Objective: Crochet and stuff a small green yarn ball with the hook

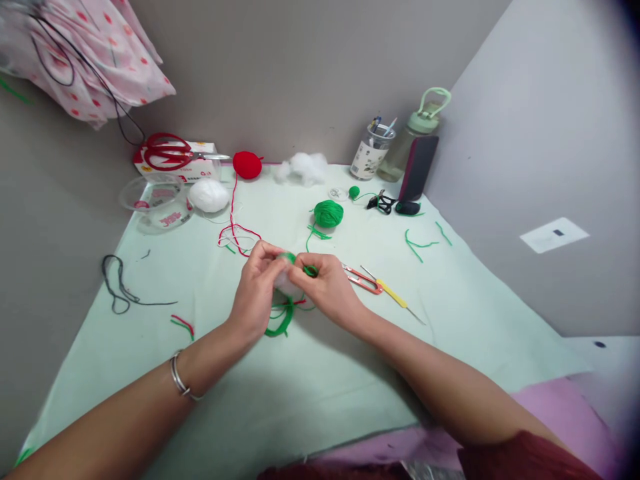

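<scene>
Close together over the middle of the table, both hands work at a small white-and-green yarn piece (287,283). My left hand (256,287) is closed on its left side, thumb and fingers pinching the top edge. At its upper right, my right hand (327,283) pinches green yarn (311,271), which loops by the fingers. Part of the piece is hidden behind the fingers. Just below hangs or lies a green loop (283,323), with red and green strands beside it. A green yarn ball (329,214) sits behind the hands, its strand running toward them.
Right of the hands lie orange thread snips (363,279) and a yellow-handled crochet hook (393,293). At the back are a red yarn ball (247,165), white stuffing (303,168), red-handled scissors (167,152), a pen cup (371,153) and a bottle (405,147). A clear tub (165,210) stands left.
</scene>
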A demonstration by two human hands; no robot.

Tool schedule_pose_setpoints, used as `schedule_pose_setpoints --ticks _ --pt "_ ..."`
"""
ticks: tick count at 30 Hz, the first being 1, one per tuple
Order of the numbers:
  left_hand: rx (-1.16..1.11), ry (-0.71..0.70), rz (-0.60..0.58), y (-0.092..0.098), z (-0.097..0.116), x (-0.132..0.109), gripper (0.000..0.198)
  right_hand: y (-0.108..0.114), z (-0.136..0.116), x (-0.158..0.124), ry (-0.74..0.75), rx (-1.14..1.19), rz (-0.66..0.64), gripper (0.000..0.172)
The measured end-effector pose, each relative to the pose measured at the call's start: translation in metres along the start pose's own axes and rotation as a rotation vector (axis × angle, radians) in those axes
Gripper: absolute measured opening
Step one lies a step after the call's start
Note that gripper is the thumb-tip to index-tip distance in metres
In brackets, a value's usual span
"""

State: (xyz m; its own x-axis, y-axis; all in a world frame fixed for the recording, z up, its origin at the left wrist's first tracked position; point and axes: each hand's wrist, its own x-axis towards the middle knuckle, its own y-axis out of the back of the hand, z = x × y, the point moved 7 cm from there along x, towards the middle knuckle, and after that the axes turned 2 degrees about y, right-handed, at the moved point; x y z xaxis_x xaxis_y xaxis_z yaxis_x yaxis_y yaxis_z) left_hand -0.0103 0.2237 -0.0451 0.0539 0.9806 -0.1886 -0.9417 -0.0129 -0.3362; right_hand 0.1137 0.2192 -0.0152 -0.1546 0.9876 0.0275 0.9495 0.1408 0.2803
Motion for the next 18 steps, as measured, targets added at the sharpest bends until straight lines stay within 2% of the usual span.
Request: schedule_pose_setpoints --ticks 5,9,11,15,18 --pt "-0.071 -0.041 -0.149 -0.009 0.005 -0.004 0.017 0.016 0.004 0.008 -0.084 0.146 0.040 0.032" --pt "0.031 -0.112 -0.222 -0.009 0.002 0.003 0.024 0.019 0.009 0.008 -0.172 0.219 -0.028 0.035" --pt "0.046 -0.120 -0.220 -0.007 0.001 0.006 0.025 0.019 0.004 0.005 -0.112 0.147 -0.062 0.034" --pt "0.092 -0.145 -0.152 -0.001 0.003 0.009 0.021 0.009 -0.016 -0.009 0.086 -0.169 -0.073 0.029" --pt "0.159 -0.126 -0.105 0.003 0.001 0.008 0.016 -0.002 -0.020 -0.018 0.119 -0.310 -0.091 0.026"
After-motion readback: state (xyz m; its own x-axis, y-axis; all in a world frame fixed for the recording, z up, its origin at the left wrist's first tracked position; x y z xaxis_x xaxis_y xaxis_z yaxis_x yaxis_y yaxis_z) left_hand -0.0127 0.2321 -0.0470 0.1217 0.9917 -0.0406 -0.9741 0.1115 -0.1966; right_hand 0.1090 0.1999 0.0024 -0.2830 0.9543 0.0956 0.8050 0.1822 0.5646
